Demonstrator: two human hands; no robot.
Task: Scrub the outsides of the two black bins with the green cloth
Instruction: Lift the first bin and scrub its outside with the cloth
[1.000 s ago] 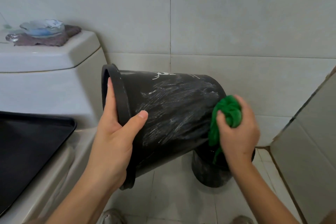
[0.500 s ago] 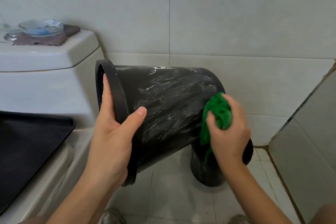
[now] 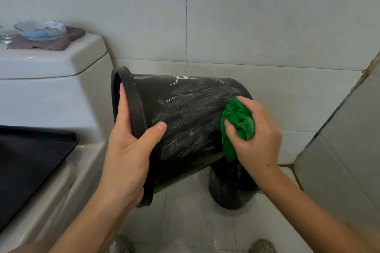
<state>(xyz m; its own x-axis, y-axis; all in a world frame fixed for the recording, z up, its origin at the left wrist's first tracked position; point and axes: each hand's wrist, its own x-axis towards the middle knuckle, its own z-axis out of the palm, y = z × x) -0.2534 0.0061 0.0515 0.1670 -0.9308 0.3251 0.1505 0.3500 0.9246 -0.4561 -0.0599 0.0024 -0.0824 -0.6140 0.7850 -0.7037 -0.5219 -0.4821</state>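
A black bin [image 3: 185,117] hangs tipped on its side in mid-air, its mouth to the left and its side streaked with white soapy marks. My left hand [image 3: 129,150] grips its rim, fingers inside and thumb on the outer wall. My right hand [image 3: 255,137] holds a bunched green cloth [image 3: 236,125] pressed against the bin's wall near the base. A second black bin [image 3: 228,191] stands upright on the floor below, partly hidden by the first bin and my right arm.
A white toilet [image 3: 51,88] fills the left, with a black tray [image 3: 30,160] on its lid. On the cistern a glass dish [image 3: 40,30] sits on a purple cloth [image 3: 47,42]. Tiled walls close in behind and at right. My shoes show at the bottom edge.
The held bin has shifted slightly left and down. My right hand with the green cloth has slid a little leftward along the bin's side near the base.
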